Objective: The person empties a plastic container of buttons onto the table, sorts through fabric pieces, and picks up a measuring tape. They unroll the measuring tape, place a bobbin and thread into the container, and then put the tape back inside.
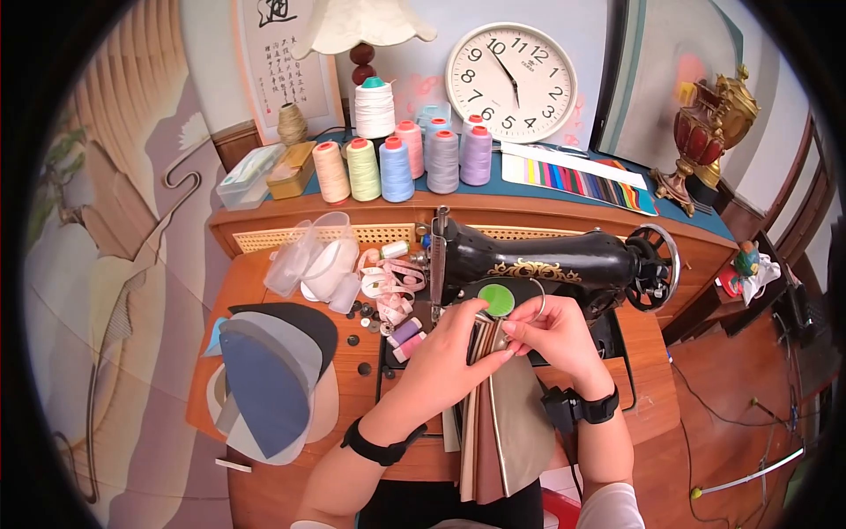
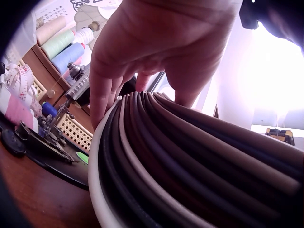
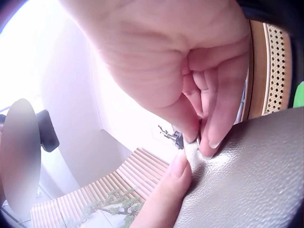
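Note:
My left hand (image 1: pixel 445 357) grips the top end of a thick stack of leather-like swatches (image 1: pixel 522 432), which hangs down over the table's front edge. The left wrist view shows the layered edges of the brown, dark and pale swatches (image 2: pixel 156 142) fanning below the fingers. Close beside it, my right hand (image 1: pixel 564 337) pinches a thin metal ring (image 1: pixel 541 304) at the stack's top corner. In the right wrist view, thumb and fingers meet at the edge of a shiny silver-beige swatch (image 3: pixel 251 175), with the left thumb (image 3: pixel 175 173) pressed against it.
A black sewing machine (image 1: pixel 546 256) stands behind the hands, with a green disc (image 1: pixel 498 301) in front of it. Left lie a pink tape measure (image 1: pixel 397 286), small spools (image 1: pixel 405 333), dark buttons (image 1: pixel 353 340) and blue-grey fabric pieces (image 1: pixel 264 379). Thread cones (image 1: pixel 397 167) line the back shelf.

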